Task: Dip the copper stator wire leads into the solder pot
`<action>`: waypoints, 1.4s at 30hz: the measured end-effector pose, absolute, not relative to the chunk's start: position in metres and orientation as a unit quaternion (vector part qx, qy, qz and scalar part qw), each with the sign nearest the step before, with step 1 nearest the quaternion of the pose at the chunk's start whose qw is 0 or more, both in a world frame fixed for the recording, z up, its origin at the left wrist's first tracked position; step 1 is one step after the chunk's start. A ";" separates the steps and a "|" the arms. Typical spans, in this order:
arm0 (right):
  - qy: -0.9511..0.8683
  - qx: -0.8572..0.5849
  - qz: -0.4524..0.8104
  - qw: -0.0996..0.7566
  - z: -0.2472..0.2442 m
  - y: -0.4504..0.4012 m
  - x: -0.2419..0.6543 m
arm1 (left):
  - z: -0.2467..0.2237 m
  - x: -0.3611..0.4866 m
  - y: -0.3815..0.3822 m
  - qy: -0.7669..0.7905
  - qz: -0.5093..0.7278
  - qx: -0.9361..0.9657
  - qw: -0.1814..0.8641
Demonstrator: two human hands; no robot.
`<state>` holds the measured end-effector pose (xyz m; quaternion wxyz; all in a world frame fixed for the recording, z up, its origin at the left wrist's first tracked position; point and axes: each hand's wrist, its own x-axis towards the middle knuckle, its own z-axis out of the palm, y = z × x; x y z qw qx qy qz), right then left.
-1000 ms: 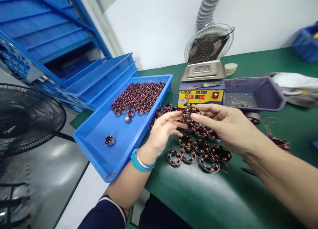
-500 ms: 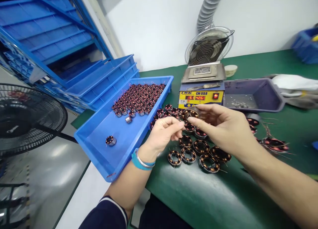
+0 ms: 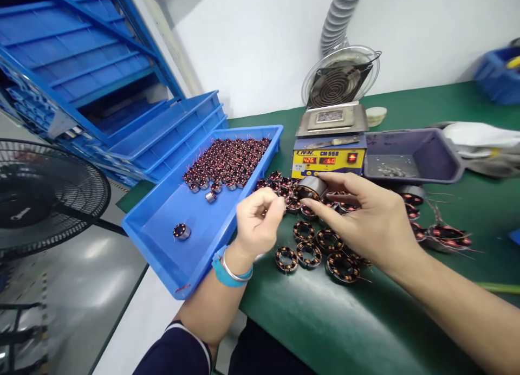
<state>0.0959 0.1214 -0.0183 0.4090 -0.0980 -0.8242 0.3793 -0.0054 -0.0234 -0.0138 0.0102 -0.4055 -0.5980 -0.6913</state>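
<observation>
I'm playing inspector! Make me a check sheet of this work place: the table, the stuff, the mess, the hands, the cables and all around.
Surface: green tabletop, shiny.
Job's things: silver-sided coil ring held up; more coil rings below it; blue tray with a big heap of small coils.
Clutter: knife-like tool on the yellow-fronted machine; purple bin with silvery bits inside.
Hands: right hand holds the ring; left hand is curled closed, contents hidden.
Cables: nothing seen; only thin wires on the coils.
Surroundings: black fan at left, stacked blue crates, grey hose at the back.
</observation>
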 end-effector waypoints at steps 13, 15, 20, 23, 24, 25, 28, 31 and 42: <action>-0.820 -0.110 0.389 0.406 -0.015 0.122 0.096 | -0.011 -0.002 -0.025 -0.565 -0.719 -0.398 -0.072; -0.818 -0.112 0.389 0.410 -0.013 0.122 0.096 | -0.011 -0.001 -0.023 -0.562 -0.737 -0.370 -0.066; -0.818 -0.101 0.394 0.407 -0.012 0.119 0.095 | -0.014 0.003 -0.019 -0.612 -0.679 -0.375 -0.154; -0.817 -0.115 0.390 0.408 -0.013 0.122 0.095 | -0.011 0.004 -0.026 -0.597 -0.692 -0.383 -0.131; -0.814 -0.128 0.394 0.408 -0.013 0.124 0.095 | -0.010 0.003 -0.029 -0.585 -0.705 -0.385 -0.115; -0.809 -0.141 0.399 0.408 -0.011 0.126 0.096 | -0.009 0.002 -0.031 -0.572 -0.720 -0.381 -0.097; -0.799 -0.163 0.405 0.414 -0.004 0.128 0.099 | -0.006 0.000 -0.031 -0.564 -0.755 -0.332 -0.050; -0.806 -0.157 0.387 0.420 0.003 0.123 0.101 | -0.007 0.002 -0.023 -0.607 -0.731 -0.297 -0.094; -0.846 -0.131 0.331 0.397 -0.003 0.121 0.102 | -0.010 0.005 -0.024 -0.627 -0.697 -0.341 -0.079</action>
